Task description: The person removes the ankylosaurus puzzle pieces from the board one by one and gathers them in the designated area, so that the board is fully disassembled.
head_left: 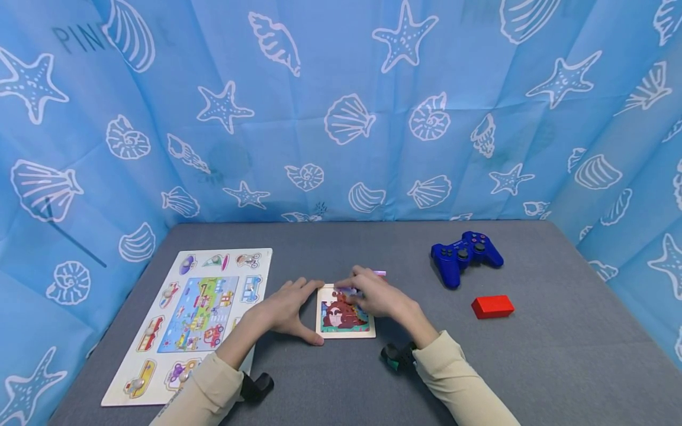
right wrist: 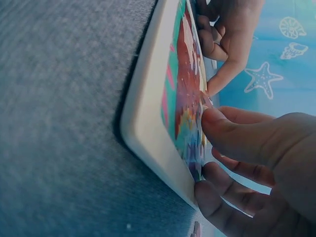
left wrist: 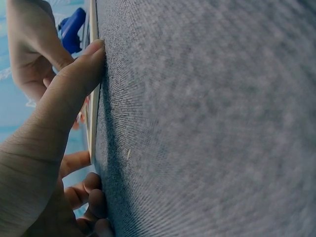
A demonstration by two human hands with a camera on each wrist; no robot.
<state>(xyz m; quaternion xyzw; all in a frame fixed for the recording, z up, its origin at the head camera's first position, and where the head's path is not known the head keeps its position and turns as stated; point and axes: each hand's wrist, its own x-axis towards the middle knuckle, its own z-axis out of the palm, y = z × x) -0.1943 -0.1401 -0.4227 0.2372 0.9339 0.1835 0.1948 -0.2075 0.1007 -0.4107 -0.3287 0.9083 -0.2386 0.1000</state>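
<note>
A small square jigsaw puzzle (head_left: 347, 335) in a pale wooden frame lies on the table, its picture showing a brown figure on a colourful background. Bare pale wood shows at its upper left. My left hand (head_left: 290, 310) holds the frame along the left side, thumb (left wrist: 94, 52) at the near corner and index finger at the far corner. Over the upper part of the picture, my right hand (head_left: 375, 294) pinches a small puzzle piece (right wrist: 206, 100) between thumb and index finger. The other right fingers rest on the frame's right edge, and the piece is mostly hidden by the fingers.
At the left lies a large white peg puzzle board (head_left: 259, 260) with vehicle pieces, partly under my left forearm. A blue game controller (head_left: 460, 255) and a red block (head_left: 492, 307) sit to the right. Behind the puzzle, a pinkish-purple piece (head_left: 380, 273) peeks out past my right hand.
</note>
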